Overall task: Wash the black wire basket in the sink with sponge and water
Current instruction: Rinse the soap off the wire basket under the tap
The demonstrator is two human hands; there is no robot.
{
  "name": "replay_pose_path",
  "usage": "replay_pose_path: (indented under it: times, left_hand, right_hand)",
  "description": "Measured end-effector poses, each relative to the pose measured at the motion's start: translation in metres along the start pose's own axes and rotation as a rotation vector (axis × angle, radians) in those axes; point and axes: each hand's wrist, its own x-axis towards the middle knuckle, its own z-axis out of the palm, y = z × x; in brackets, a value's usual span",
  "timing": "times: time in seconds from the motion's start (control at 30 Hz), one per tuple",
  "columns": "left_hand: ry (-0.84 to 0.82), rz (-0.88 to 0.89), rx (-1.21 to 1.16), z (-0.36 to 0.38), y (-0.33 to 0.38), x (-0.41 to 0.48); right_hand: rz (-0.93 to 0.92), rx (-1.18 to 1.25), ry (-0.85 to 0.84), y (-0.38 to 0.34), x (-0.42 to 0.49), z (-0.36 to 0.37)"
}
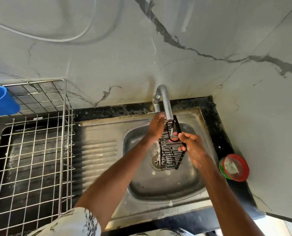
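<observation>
Blue cup (0,101) & wire rack (31,159) cut off at left edge; fingertips of left hand (156,128) hidden behind basket (171,151).

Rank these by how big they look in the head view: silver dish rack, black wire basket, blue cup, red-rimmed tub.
1. silver dish rack, by far largest.
2. black wire basket.
3. blue cup and red-rimmed tub look alike; the frame edge cuts off the cup, so no ranking.

We identify a steel wire dish rack (39,150) standing on the black stone counter (107,110). A blue plastic cup (0,101) sits against the rack's far-left rim. Well to the right of the rack, a red-rimmed round tub (234,167) lies on the same counter. Behind the rack rises a marble-veined wall (159,48).
</observation>
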Motion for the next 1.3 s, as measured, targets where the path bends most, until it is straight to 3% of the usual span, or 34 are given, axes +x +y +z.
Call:
replay_pose_path:
  times: [0.07, 0.17, 0.27, 0.37, 0.43, 0.6, 0.73, 0.83, 0.93, 1.03, 1.17, 1.23, 1.3]
  left_hand:
    - [-0.066, -0.061, -0.140, -0.005, 0.009, -0.010]
    - [-0.049, 0.107, -0.256, 0.000, 0.000, -0.029]
    - [-0.066, 0.122, -0.148, -0.016, -0.018, -0.040]
    - [0.110, 0.069, -0.035, -0.050, -0.035, -0.034]
    - [0.131, 0.059, -0.035, -0.069, -0.042, -0.016]
    - [-0.171, 0.091, 0.096, -0.082, -0.031, 0.013]
    - [-0.232, 0.152, 0.160, -0.096, -0.013, 0.022]
    - [-0.315, 0.104, 0.205, -0.109, -0.004, 0.020]
    - [-0.297, 0.095, 0.103, -0.105, -0.008, 0.009]
    - [-0.208, 0.093, -0.007, -0.090, -0.019, -0.008]
    - [-0.044, 0.064, -0.096, -0.070, -0.021, -0.029]
    - [0.019, 0.018, -0.098, -0.061, -0.024, -0.039]
    - [0.080, -0.035, -0.129, -0.057, -0.027, -0.047]
  right_hand:
    - [0.007, 0.035, 0.025, -0.002, 0.004, -0.002]
    - [0.015, 0.083, 0.038, 0.003, 0.009, -0.006]
    - [0.015, 0.076, 0.006, 0.007, 0.015, -0.005]
    - [0.025, -0.009, -0.089, 0.002, 0.020, 0.001]
    - [0.048, -0.085, -0.180, -0.006, 0.024, 0.003]
    - [0.041, -0.313, -0.432, -0.024, 0.052, 0.003]
    - [0.013, -0.512, -0.560, -0.037, 0.080, -0.009]
    - [-0.057, -0.613, -0.628, -0.052, 0.085, -0.011]
    - [-0.148, -0.685, -0.505, -0.055, 0.096, -0.007]
    - [-0.292, -0.740, -0.221, -0.039, 0.102, 0.006]
    - [-0.330, -0.684, 0.164, -0.013, 0.092, 0.046]
    - [-0.294, -0.618, 0.224, -0.015, 0.087, 0.064]
    - [-0.135, -0.605, 0.213, -0.022, 0.086, 0.079]
